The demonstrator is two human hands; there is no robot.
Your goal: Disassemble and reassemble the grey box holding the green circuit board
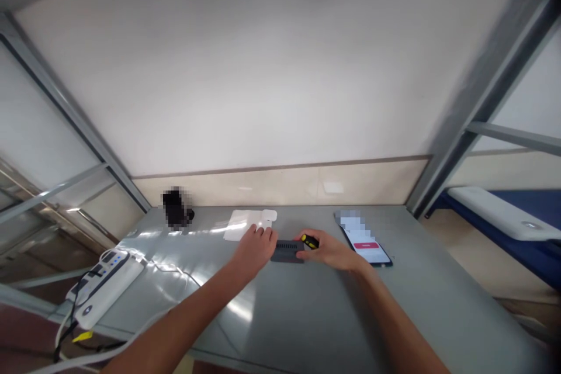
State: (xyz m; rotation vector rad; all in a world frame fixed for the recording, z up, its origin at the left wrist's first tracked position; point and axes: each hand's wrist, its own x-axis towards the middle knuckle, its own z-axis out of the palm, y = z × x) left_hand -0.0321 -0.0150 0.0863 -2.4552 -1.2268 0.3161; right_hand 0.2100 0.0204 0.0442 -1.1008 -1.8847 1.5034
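A flat dark grey case with a row of slots (287, 252) lies on the grey metal table (307, 315), between my two hands. My left hand (258, 245) has its fingers curled at the case's left end, next to a white sheet (239, 225); what its fingertips hold, if anything, is hidden. My right hand (322, 248) is closed around a small yellow and black tool handle (310, 241) and touches the case's right end. A small white object (269, 215) rests at the sheet's upper right corner.
A phone (368, 242) with a lit screen lies right of my right hand. A black object (176, 208), partly pixelated, stands at the back left. White power strips (109, 289) with cables are at the left edge. Metal posts (460, 146) frame the table.
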